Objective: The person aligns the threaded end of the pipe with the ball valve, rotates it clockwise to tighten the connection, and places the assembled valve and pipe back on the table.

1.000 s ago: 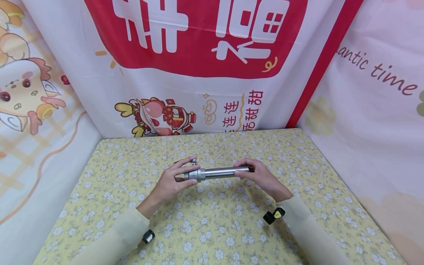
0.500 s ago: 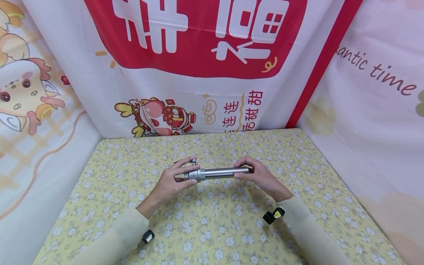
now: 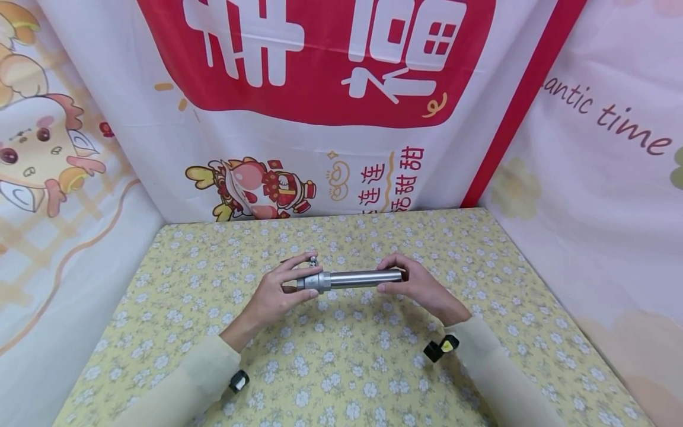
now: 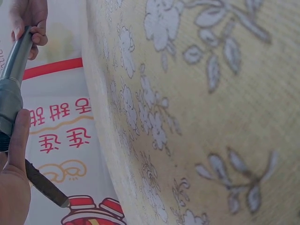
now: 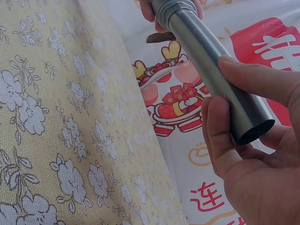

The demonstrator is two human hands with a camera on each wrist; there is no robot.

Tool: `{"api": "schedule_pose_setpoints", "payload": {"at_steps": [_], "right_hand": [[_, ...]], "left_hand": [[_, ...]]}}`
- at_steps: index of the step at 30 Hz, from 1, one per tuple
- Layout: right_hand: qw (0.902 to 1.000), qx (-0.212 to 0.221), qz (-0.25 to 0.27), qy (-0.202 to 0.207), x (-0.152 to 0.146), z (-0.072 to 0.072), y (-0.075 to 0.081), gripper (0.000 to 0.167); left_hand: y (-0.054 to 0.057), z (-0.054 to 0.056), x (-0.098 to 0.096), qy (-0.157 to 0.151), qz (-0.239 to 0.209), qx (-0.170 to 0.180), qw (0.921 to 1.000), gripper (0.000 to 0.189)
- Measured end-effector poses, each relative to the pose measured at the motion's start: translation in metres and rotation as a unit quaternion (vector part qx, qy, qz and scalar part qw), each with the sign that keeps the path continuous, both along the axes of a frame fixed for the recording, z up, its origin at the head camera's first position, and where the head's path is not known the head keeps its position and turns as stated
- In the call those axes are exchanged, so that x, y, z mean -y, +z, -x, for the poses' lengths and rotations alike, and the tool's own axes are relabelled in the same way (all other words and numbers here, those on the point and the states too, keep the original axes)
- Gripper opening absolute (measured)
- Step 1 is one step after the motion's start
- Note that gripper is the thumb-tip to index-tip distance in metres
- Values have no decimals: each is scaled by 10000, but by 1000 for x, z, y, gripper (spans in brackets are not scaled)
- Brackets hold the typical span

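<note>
Toward the desk's [image 3: 341, 367] far edge, left hand [image 3: 274, 296] grips fitting [image 3: 313, 283], right hand [image 3: 416, 281] pipe [image 3: 354, 279].
A loosened grip could let the smooth pipe slip.

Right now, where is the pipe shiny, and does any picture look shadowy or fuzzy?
Head view: bright streaks run along the pipe, and a faint shadow lies on the cloth by the right sleeve; left wrist view: rather hazy and pale, the cloth's close-up flowers a bit soft; right wrist view: a duller gleam on the pipe, its open end dark inside.
</note>
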State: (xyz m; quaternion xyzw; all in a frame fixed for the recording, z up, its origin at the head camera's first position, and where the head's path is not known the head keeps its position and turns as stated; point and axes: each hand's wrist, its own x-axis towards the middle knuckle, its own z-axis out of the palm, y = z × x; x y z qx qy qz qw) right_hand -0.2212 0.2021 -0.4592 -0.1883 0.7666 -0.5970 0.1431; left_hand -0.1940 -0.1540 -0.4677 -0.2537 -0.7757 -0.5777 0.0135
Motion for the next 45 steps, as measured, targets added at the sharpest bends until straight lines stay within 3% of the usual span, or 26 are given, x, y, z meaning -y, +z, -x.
{"api": "schedule_pose_setpoints", "payload": {"at_steps": [45], "right_hand": [[9994, 175, -165, -239, 1, -3, 4, 34]], "left_hand": [[1, -1, -1, 5, 52, -73, 10000, 48]]}}
